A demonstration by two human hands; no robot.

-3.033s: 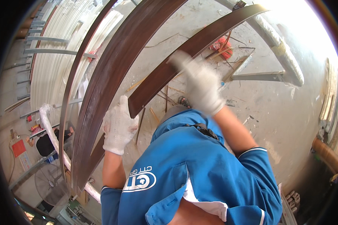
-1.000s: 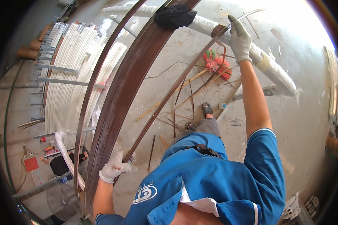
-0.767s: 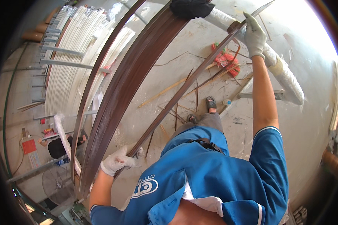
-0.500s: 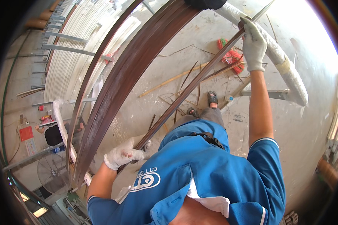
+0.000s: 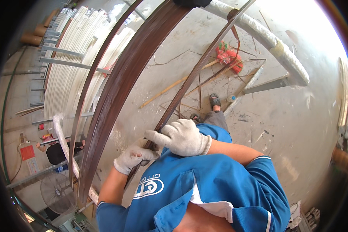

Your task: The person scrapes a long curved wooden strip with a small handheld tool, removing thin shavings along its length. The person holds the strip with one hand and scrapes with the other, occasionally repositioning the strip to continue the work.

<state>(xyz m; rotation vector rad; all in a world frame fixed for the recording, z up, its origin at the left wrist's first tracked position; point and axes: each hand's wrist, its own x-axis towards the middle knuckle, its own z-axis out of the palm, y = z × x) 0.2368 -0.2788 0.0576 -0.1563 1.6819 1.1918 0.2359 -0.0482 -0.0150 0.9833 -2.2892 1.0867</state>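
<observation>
A long, narrow dark brown profile (image 5: 193,75) slants from the far right down past my left side. My left hand (image 5: 133,157), in a white glove stained at the fingers, is closed round its near part. Just above it, my right hand (image 5: 185,138), gloved too, lies over the same profile with curled fingers and the index reaching across it. The right thumb and fingertips are partly hidden. Farther up, a thin brown strip (image 5: 236,36) hangs loose beside the profile, near a wrapped support bar (image 5: 274,44).
Wide brown profiles (image 5: 120,81) arch along my left. Behind them lie stacked white lengths (image 5: 67,81), a fan (image 5: 58,192) and another person (image 5: 56,153) in dark clothes. On the floor are a red-bristled broom (image 5: 230,60), thin scraps and a metal stand leg (image 5: 266,85).
My right hand has come down from the profile's far end to beside my left hand. The left hand keeps its hold. The loose brown strip now shows at the far end.
</observation>
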